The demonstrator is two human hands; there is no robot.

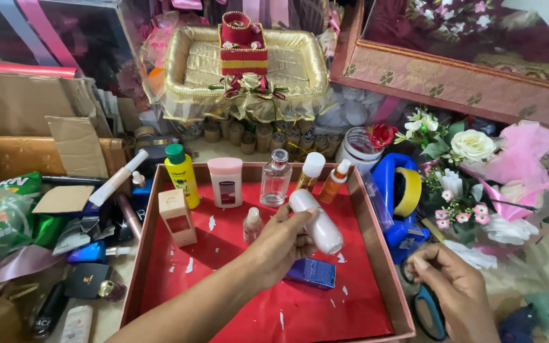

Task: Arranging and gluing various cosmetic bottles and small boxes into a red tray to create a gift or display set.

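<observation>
Over the red-lined tray [376, 254], seen from the head camera, the left hand [281, 244] is closed around a white rounded bottle [318, 222], holding it tilted above the lining, cap end hidden in the fingers. Along the tray's far wall, left to right, stand a yellow bottle with a green cap [181, 174], a pale pink jar with a dark label [226, 182], a clear glass bottle [275, 178], a white-capped bottle [310, 170] and an orange bottle [334, 181]. A tan upright box [177, 217] stands near the left wall, and a small blue box [311, 272] lies flat just below the held bottle. Right of the tray sits a blue tape dispenser with a yellow roll [403, 197]. Farther right, the right hand [452, 286] rests with fingers curled at the handles of blue scissors [428, 312]; whether it grips them I cannot tell.
</observation>
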